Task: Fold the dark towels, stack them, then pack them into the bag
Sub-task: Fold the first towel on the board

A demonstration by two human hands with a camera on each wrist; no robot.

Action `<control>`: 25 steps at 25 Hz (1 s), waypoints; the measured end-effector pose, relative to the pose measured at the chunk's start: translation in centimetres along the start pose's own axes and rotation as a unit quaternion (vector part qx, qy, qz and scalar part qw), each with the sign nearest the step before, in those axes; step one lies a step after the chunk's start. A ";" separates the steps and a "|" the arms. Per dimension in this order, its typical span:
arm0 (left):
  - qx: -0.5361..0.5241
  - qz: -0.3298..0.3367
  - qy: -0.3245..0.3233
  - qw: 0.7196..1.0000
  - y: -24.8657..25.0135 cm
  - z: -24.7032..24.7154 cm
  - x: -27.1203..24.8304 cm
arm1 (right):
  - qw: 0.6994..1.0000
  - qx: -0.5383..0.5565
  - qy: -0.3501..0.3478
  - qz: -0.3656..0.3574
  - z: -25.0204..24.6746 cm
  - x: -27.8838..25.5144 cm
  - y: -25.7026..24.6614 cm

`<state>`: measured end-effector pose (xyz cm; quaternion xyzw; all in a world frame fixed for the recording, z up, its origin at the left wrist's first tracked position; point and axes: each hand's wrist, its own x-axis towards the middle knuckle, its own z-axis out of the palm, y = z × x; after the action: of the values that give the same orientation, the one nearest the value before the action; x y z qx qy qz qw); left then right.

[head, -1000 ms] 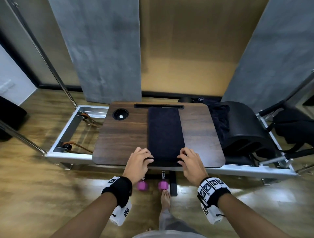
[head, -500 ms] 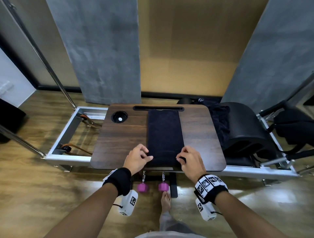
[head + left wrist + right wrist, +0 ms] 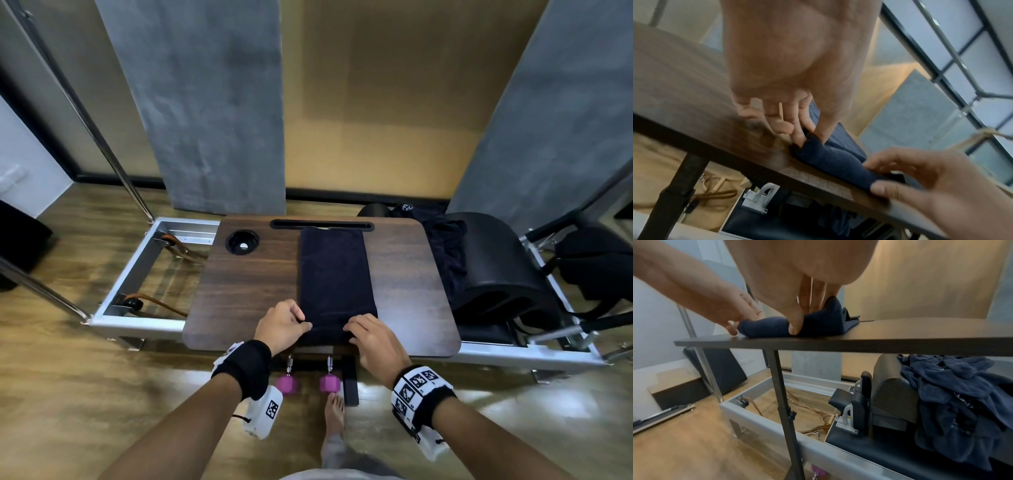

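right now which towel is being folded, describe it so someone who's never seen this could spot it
Find the dark wooden tray table standing over the metal frame. A long dark blue towel lies flat down its middle, its near end pinched by the left hand and the right hand. Unlike the crumpled towel pile on the black padded barrel to the right, it is smoothed into a neat strip.

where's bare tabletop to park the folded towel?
Bare wood on the table right of the dark towel, out to the right rim. Left, a patch between towel and left rim, below the cup hole. Crowded: near edge, where left hand and right hand grip the towel.
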<state>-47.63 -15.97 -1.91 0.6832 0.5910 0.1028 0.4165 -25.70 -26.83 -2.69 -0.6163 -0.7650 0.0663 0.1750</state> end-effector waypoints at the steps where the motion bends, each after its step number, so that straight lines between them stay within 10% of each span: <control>1: 0.047 0.044 0.035 0.997 0.0 0.1 -0.3 | 1.000 0.018 -0.018 0.017 -0.2 0.6 0.1; 4: 0.145 0.228 0.153 0.951 0.0 0.3 -1.1 | 0.993 0.055 -0.073 0.079 -0.8 2.5 0.8; 7: 0.219 0.338 0.114 0.909 -0.1 0.9 -1.4 | 0.983 0.079 -0.110 0.126 -1.0 4.1 1.3; 14: 0.223 0.239 0.064 0.943 0.2 1.1 0.4 | 0.977 0.118 -0.074 0.160 -1.6 5.6 2.9; 18: 0.241 0.185 0.049 0.951 1.1 1.3 2.2 | 0.978 -0.033 -0.031 0.206 -1.9 4.9 4.0; 21: 0.255 0.158 0.043 0.953 1.4 1.5 3.5 | 0.994 -0.022 0.059 0.093 -2.4 5.0 4.0; 25: 0.272 0.148 0.031 0.950 2.1 1.7 4.3 | 0.997 0.037 -0.069 -0.011 -2.0 5.9 3.3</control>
<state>-43.85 -12.79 -3.03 0.8466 0.5018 0.0198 0.1765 -22.95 -20.64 -0.77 -0.5949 -0.7790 0.1351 0.1453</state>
